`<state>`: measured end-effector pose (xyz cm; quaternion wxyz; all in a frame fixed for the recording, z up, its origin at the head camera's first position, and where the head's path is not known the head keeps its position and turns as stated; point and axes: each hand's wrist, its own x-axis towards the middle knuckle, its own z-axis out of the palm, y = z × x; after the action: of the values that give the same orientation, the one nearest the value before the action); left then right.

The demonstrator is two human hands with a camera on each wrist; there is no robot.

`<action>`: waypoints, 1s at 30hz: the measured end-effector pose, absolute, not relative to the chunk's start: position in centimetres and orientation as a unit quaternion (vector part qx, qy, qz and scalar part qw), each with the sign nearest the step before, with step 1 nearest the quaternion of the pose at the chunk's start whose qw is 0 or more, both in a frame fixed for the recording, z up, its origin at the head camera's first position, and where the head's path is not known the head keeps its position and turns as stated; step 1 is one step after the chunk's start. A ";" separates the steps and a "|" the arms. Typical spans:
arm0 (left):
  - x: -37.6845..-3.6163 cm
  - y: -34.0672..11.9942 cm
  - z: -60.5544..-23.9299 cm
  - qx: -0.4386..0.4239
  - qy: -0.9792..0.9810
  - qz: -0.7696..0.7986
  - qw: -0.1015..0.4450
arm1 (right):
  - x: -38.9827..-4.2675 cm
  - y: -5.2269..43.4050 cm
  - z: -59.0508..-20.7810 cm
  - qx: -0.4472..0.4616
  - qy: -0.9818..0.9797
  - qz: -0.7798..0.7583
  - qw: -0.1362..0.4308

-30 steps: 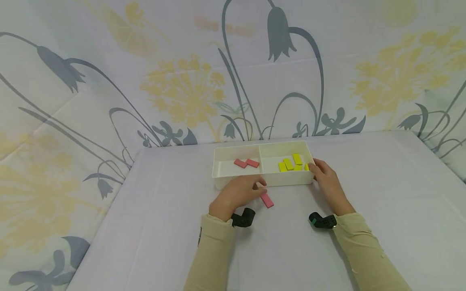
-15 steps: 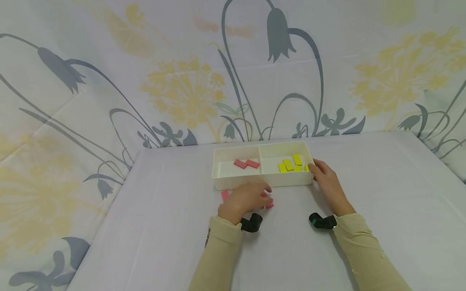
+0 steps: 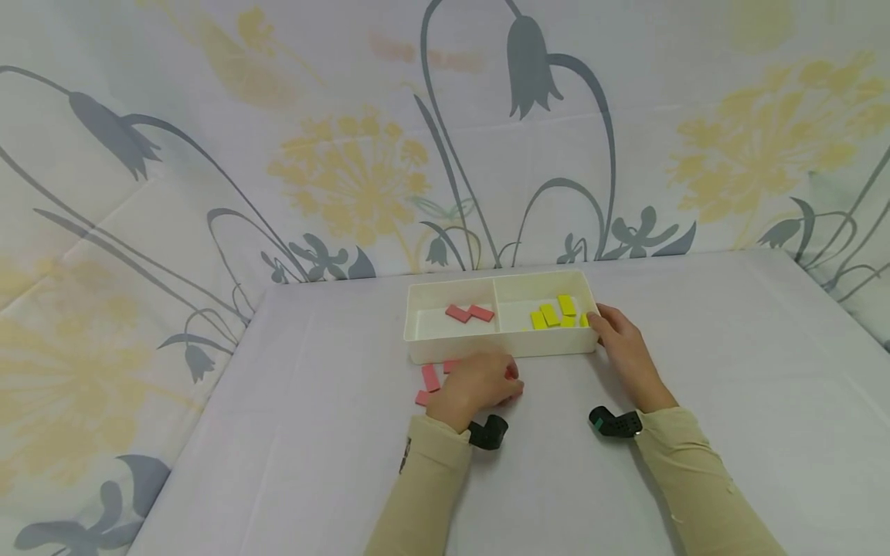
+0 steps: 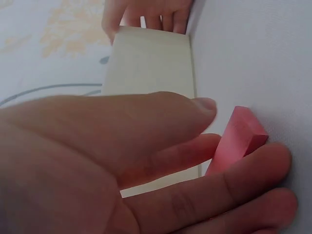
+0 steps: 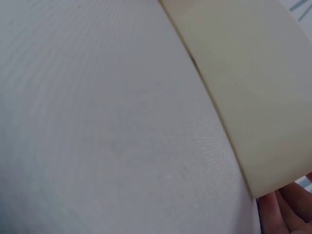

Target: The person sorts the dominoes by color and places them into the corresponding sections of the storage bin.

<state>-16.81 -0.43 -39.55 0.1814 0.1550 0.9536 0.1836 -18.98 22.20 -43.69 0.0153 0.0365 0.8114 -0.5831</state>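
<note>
The table (image 3: pixel 542 479) is lit softly, faint shadows are cast beside the sleeves (image 3: pixel 695 479), and the left hand (image 4: pixel 92 141) is dimmed by shade

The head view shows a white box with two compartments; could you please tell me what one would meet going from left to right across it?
Box's left wall → left red block → right red block → divider → yellow blocks → right hand at the box's right end.

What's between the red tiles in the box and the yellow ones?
The divider of the box: red tiles lie left of it, yellow tiles right. The head view shows this.
</note>
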 end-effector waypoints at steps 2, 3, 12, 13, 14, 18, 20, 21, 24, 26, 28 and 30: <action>-16.8 -0.5 -39.7 0.144 0.950 0.205 0.188 | -19.0 22.2 -43.7 0.037 0.810 -0.584 0.017; -16.9 -0.5 -39.9 0.137 0.947 0.218 0.192 | -19.0 22.1 -43.7 0.037 0.810 -0.585 0.018; -17.1 -0.7 -40.3 0.086 0.928 0.282 0.227 | -18.8 22.2 -43.5 0.036 0.814 -0.580 0.016; -17.1 -0.7 -40.3 0.085 0.929 0.280 0.226 | -18.9 22.2 -43.5 0.036 0.815 -0.578 0.015; -17.1 -0.7 -40.3 0.085 0.930 0.278 0.226 | -18.9 22.2 -43.5 0.037 0.816 -0.577 0.013; -17.1 -0.7 -40.1 0.092 0.935 0.262 0.221 | -19.0 22.2 -43.7 0.038 0.817 -0.575 0.012; -17.1 -0.7 -40.0 0.101 0.937 0.252 0.219 | -19.1 22.2 -43.8 0.039 0.817 -0.575 0.014; -17.1 -0.7 -40.0 0.107 0.939 0.245 0.217 | -19.1 22.2 -43.8 0.040 0.817 -0.575 0.016; -17.1 -0.8 -40.0 0.119 0.945 0.222 0.211 | -19.1 22.2 -43.8 0.041 0.816 -0.577 0.019; -17.1 -0.8 -39.9 0.125 0.949 0.206 0.205 | -19.1 22.3 -43.8 0.040 0.814 -0.579 0.021; -17.1 -0.8 -39.9 0.125 0.950 0.201 0.205 | -19.1 22.3 -43.8 0.039 0.813 -0.581 0.020; -17.1 -0.8 -39.9 0.124 0.949 0.203 0.206 | -19.1 22.3 -43.8 0.037 0.812 -0.582 0.019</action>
<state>-17.09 -0.83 -39.88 0.2058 0.1241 0.9493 0.2029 -19.06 22.28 -43.80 0.0187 0.0370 0.8124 -0.5817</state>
